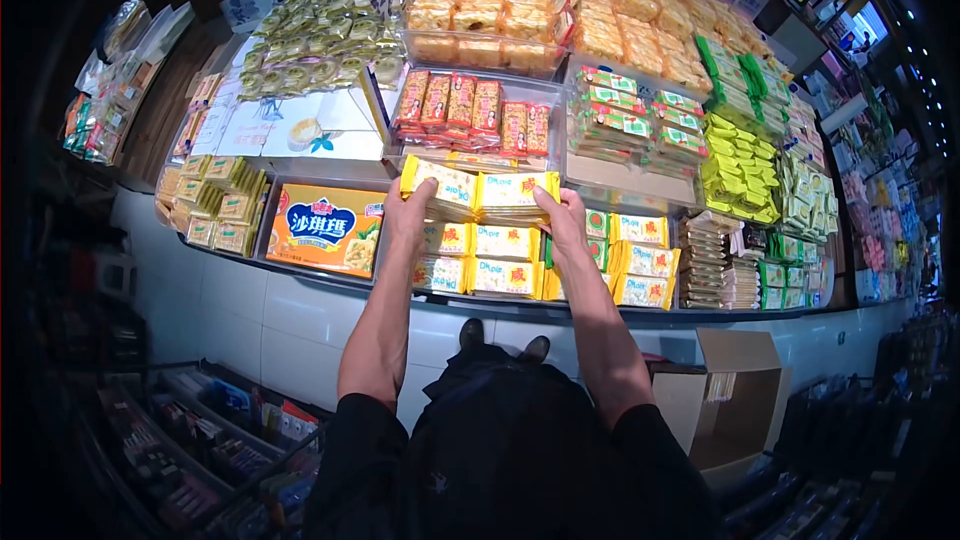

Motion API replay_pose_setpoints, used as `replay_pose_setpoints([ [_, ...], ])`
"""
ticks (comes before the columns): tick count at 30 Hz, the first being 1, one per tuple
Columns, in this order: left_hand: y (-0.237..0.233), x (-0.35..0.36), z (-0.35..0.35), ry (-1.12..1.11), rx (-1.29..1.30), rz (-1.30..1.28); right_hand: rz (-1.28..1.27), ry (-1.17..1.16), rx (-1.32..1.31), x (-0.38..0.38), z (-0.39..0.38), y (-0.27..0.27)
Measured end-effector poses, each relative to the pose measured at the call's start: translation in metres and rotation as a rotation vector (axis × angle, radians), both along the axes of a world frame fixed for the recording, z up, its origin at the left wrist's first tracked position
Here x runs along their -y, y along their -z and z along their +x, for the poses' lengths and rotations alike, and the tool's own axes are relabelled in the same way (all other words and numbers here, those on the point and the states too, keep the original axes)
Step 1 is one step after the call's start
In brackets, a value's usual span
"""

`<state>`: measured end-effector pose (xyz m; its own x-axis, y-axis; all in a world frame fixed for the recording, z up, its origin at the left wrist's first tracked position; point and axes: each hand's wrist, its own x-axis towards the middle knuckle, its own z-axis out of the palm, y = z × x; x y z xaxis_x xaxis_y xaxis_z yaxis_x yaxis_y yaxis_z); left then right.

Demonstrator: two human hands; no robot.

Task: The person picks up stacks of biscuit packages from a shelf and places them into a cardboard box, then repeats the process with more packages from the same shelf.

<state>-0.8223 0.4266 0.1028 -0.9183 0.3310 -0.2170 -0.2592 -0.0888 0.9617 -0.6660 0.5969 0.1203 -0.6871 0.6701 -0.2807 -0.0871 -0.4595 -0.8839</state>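
Observation:
Between my two hands is a double stack of yellow-and-white cracker packets (478,190), two side by side and layered. My left hand (412,205) grips the left end, its thumb on top of the packet. At the right end, my right hand (562,212) clamps the stack with its thumb on top. Just below lie matching yellow packets (505,275) in the front bin. Beyond the stack, red-wrapped snack bars (458,105) fill a clear tray.
An orange snack box (325,228) lies left of my arm. Green packets (740,170) and brown packet stacks (703,260) occupy the right. An opened cardboard box (735,400) stands on the floor by my right side. Dark crates (200,430) sit at lower left.

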Motion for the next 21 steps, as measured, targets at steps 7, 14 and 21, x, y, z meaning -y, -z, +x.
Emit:
replay_pose_setpoints([
  [7, 0.005, -0.007, 0.003, -0.127, 0.108, 0.192, 0.006, -0.026, 0.099, -0.006, -0.004, 0.019],
  [14, 0.008, -0.014, 0.002, -0.189, 0.131, 0.207, -0.081, -0.008, 0.131, -0.008, 0.011, 0.014],
  [21, 0.004, -0.014, 0.005, -0.195, 0.149, 0.232, -0.435, 0.099, -0.181, -0.011, 0.059, 0.004],
])
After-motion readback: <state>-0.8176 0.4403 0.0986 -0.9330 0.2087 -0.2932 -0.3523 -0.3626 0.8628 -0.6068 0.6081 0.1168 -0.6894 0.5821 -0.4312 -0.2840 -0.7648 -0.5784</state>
